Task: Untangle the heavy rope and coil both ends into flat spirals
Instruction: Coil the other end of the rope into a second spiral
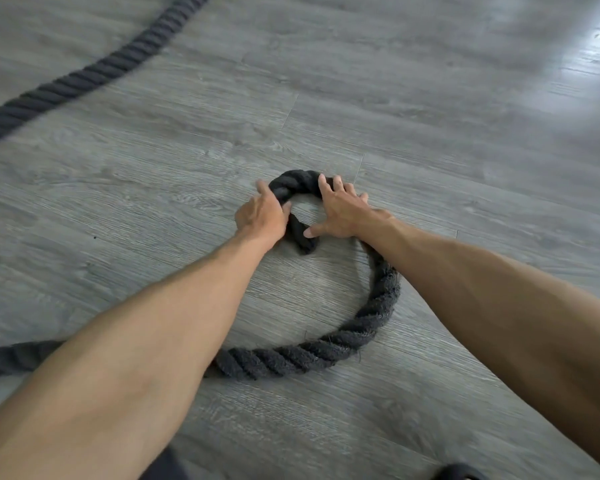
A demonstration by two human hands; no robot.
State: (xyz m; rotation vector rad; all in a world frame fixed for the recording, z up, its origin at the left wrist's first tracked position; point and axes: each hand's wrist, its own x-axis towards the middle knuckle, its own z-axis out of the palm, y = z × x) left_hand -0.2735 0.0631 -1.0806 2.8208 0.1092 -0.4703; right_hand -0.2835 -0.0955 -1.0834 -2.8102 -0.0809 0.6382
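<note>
A thick black twisted rope (pixel 378 306) lies on the grey wood-look floor. Its end (pixel 302 237) curls into a small tight loop in the middle of the view. My left hand (pixel 262 216) grips the left side of that loop. My right hand (pixel 343 213) presses with spread fingers on the loop's top right, its thumb touching the rope's end. From under my right wrist the rope curves down and round to the left, passes under my left forearm and leaves at the left edge.
Another stretch of the same rope (pixel 84 77) runs diagonally across the upper left of the floor (pixel 430 133). Bright glare lies on the floor at the upper right. A dark object (pixel 461 472) shows at the bottom edge.
</note>
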